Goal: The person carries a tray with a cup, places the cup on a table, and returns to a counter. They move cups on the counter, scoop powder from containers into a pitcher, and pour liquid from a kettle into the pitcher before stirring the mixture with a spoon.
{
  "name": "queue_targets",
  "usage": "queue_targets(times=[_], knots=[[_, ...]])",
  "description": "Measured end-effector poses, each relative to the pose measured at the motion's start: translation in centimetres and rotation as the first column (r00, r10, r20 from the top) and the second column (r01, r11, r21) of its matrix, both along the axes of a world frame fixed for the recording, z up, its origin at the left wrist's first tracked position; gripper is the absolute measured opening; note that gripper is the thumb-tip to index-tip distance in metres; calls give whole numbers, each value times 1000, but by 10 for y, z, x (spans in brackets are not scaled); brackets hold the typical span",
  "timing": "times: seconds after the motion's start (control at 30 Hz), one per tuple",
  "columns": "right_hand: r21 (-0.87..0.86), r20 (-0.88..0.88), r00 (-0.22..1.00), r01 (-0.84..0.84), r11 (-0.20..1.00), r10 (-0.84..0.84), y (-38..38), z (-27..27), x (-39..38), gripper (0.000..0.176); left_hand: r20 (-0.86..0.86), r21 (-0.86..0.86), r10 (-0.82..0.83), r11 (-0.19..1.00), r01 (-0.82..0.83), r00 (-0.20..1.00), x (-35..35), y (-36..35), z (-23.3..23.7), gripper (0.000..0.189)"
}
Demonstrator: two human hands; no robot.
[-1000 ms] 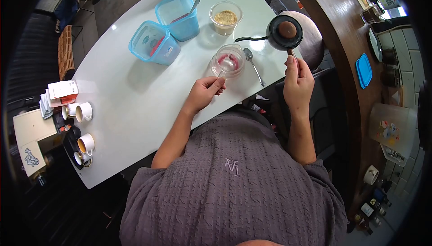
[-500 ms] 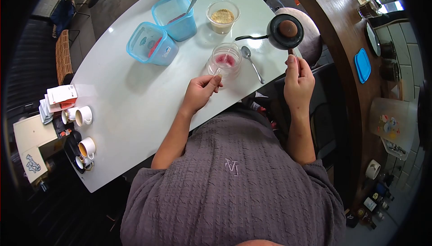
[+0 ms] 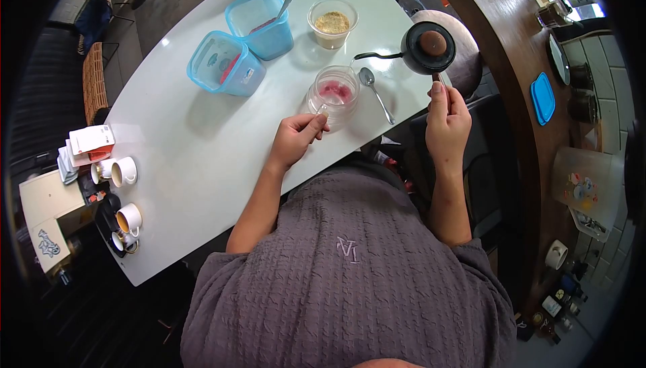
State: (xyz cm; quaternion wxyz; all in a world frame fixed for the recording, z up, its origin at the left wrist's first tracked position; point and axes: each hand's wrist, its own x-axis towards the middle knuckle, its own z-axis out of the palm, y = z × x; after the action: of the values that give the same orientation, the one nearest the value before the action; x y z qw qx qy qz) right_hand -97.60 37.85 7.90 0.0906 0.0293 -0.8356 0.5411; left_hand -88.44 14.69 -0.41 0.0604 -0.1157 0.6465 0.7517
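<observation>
My right hand (image 3: 448,120) is wrapped round the handle of a black gooseneck kettle (image 3: 414,57) with a brown lid knob. The kettle is raised at the table's right side, its thin spout pointing left over the rim of a clear glass cup (image 3: 344,109). A thin stream of water seems to fall from the spout tip into the cup, where pinkish-red powder or crystals lie. With thumb and fingers, my left hand (image 3: 298,138) pinches the cup's glass handle. A metal spoon (image 3: 375,93) lies on the table just right of the cup.
Two blue plastic containers (image 3: 232,75) hold reddish contents, one with a utensil in it. A clear tub (image 3: 333,23) of yellowish granules stands behind the cup. White mugs (image 3: 125,171) line the left edge of the white table (image 3: 195,213). Right, a wooden counter (image 3: 501,52) carries a blue lid (image 3: 542,99).
Clear liquid shows more in the cup, and the reddish contents have spread. Both hands and the kettle stay nearly in place.
</observation>
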Motion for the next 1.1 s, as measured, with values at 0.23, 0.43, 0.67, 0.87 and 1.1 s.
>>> queue_targets(times=[0.23,0.43,0.67,0.87,1.1], knots=[[23,-23,1000,-2,1000,2,1,-1,-2,28,1,1,-14,1000,14,1000,2,-2,-4,27],[-3,28,999,-23,1000,23,2,-1,0,28,19,5,-13,1000,13,1000,2,-2,-6,26],[40,58,998,-20,999,18,3,-1,2,33,20,45,15,999,-16,1000,0,5,-7,33],[56,10,1000,-29,998,28,-1,-1,4,29,31,45,3,999,-4,1000,-2,6,-8,33],[97,15,999,-38,995,37,-3,2,5,29,19,54,6,999,-7,1000,-3,6,-11,33]])
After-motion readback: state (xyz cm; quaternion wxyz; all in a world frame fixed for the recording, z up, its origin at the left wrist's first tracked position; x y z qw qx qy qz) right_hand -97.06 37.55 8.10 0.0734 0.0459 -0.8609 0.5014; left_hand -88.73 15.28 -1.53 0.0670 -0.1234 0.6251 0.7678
